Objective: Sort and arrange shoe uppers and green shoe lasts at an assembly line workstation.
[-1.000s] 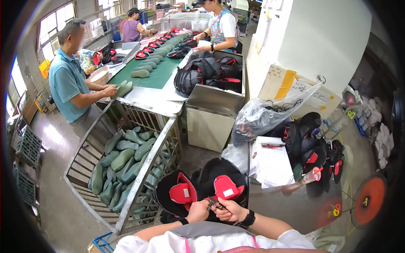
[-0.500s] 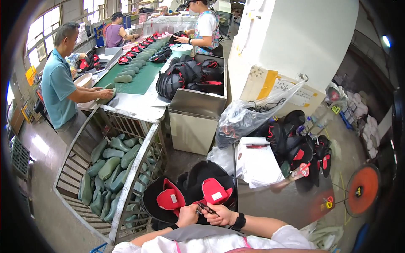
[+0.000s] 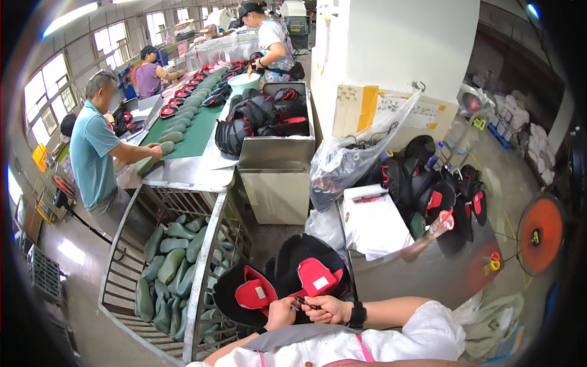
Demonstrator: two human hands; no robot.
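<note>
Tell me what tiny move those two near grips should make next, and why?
Perhaps ease the bare left grip off the small, dark, slender object: the bare right grip holds it too, so the left could reach the black, red-lined shoe pieces in front.

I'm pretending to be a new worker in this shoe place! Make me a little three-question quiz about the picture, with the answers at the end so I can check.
1. What is piled inside the barred metal bin?
A) Wooden blocks
B) Green foot-shaped forms
C) White pillows

2. True or false: the left hand and the right hand are held wide apart.

3. How many white labels show on the red linings just beyond those hands?

Key:
1. B
2. False; they are close together.
3. Two, one on each lining.
</note>
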